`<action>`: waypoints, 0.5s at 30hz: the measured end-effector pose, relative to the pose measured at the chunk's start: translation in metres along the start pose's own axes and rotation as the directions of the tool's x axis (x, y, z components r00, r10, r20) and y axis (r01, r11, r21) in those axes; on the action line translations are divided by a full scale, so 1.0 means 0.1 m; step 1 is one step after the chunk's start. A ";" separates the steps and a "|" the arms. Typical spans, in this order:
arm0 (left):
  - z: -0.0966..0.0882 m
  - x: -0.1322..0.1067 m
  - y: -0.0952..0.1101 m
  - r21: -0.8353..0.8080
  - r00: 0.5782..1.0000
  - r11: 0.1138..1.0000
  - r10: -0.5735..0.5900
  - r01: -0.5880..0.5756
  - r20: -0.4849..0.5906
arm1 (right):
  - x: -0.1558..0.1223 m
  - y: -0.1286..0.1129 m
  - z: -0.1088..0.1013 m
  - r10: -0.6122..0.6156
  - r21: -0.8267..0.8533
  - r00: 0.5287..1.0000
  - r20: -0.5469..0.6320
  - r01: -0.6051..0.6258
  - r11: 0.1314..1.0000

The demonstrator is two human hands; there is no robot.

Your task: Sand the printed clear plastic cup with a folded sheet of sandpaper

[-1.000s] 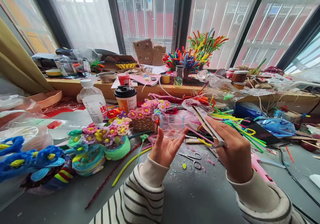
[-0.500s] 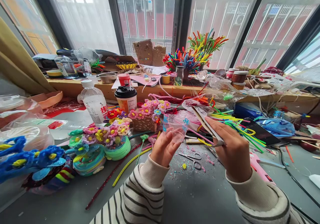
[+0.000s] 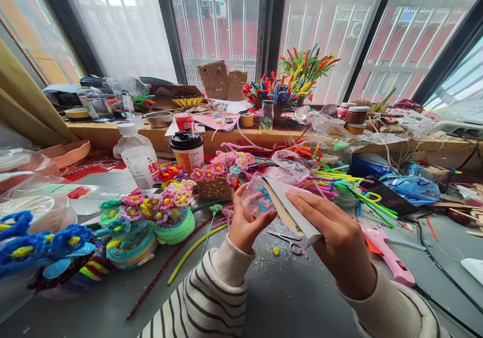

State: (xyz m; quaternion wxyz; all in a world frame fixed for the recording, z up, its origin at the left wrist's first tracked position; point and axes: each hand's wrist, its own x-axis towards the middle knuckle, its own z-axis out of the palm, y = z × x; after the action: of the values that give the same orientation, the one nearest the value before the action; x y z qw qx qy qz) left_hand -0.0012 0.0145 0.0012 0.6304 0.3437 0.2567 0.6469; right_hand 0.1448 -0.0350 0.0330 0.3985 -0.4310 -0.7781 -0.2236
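In my left hand (image 3: 242,227) is a clear plastic cup (image 3: 256,194) with blue printing, tilted on its side with the fingers and thumb around it. My right hand (image 3: 341,240) grips a flat piece of white and brown cardboard (image 3: 290,208), thumb hidden behind it. The cardboard's near edge covers part of the cup; whether the two touch I cannot tell. Beneath the hands lie small scissors (image 3: 295,246) among scattered glitter and a small yellow scrap (image 3: 276,251). Right of my right hand rests a pink glue gun (image 3: 390,257) with a black cord.
Flower pots with pipe-cleaner blooms (image 3: 168,222) stand on the left. Behind them are a plastic bottle (image 3: 140,159) and a lidded drink cup (image 3: 187,152). Loose pipe cleaners (image 3: 356,189) spread at the right. A wooden sill (image 3: 222,136) full of jars and craft items runs along the window.
My right hand has swung the cardboard left and tilted it flatter, bringing it over the cup. The cup has turned in my left hand. The view has shifted slightly, showing more of the glue gun.
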 end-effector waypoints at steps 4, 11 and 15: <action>-0.03 0.00 0.03 -0.058 0.987 0.987 -0.149 0.152 0.058 | -0.01 -0.06 0.02 -0.038 -0.026 0.999 0.033 0.039 0.999; -0.06 0.02 0.07 -0.103 0.967 0.962 -0.247 0.252 0.061 | -0.03 -0.03 0.07 -0.066 -0.134 0.997 0.029 0.069 0.989; -0.06 0.03 0.03 -0.112 0.971 0.965 -0.234 0.237 0.043 | -0.04 -0.06 0.10 -0.084 -0.167 0.996 0.022 0.086 0.982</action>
State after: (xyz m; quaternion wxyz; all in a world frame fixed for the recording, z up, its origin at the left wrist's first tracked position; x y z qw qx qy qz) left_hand -0.0076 0.0176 0.0004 0.7254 0.2830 0.2485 0.5761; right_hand 0.1372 -0.0332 0.0240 0.3448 -0.4313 -0.7771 -0.3020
